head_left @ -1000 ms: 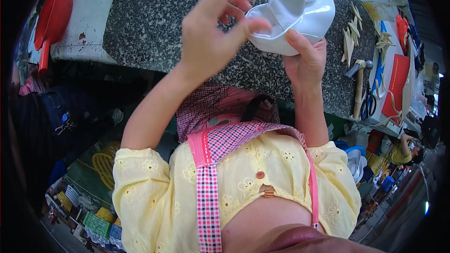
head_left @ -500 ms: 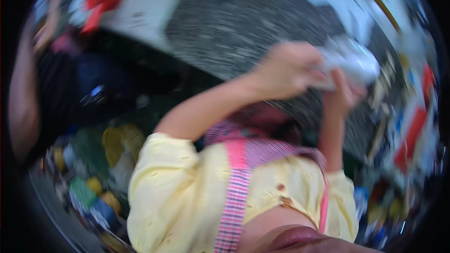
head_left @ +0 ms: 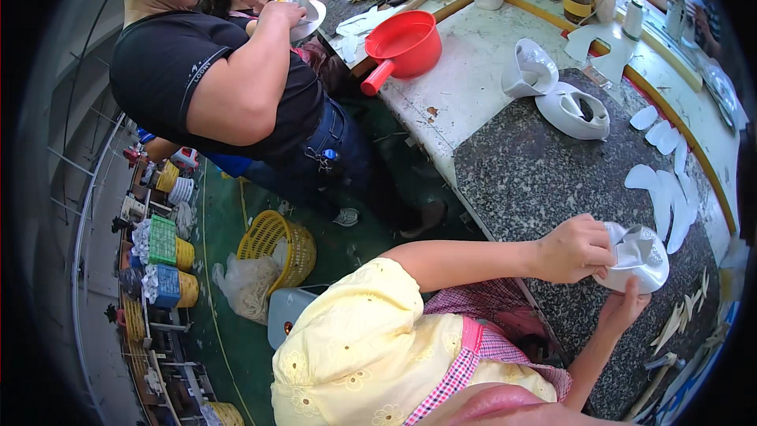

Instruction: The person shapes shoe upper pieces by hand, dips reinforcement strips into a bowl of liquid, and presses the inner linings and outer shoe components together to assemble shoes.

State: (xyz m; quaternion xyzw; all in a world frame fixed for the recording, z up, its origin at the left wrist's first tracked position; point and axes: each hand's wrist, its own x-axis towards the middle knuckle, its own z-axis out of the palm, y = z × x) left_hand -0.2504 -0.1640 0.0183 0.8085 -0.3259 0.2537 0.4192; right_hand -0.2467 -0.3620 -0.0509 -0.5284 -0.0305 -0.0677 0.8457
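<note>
A glossy white shoe upper (head_left: 648,268) is held over the dark speckled slab (head_left: 544,166) on the workbench. My left hand (head_left: 577,249) pinches its near left edge with bent fingers. From below, my right hand (head_left: 623,309) grips its lower edge, thumb up against the white side. The opening of the upper faces up and shows a pale inner lining. Two more white pieces lie farther back on the bench: an upright curved upper (head_left: 530,71) and a flatter upper (head_left: 574,112) with an oval opening.
White cut pieces (head_left: 666,197) and thin pale strips (head_left: 682,315) lie right of my hands, near a wooden-handled tool (head_left: 650,390). A red dipper (head_left: 406,43) stands at the bench's left edge. A co-worker in black (head_left: 213,79) stands left; a yellow basket (head_left: 288,248) sits on the floor.
The view has swung and sharpened from a blurred one, bringing co-workers and more of the bench into sight. Both hands still hold the white upper, now lower and farther right in the picture.
</note>
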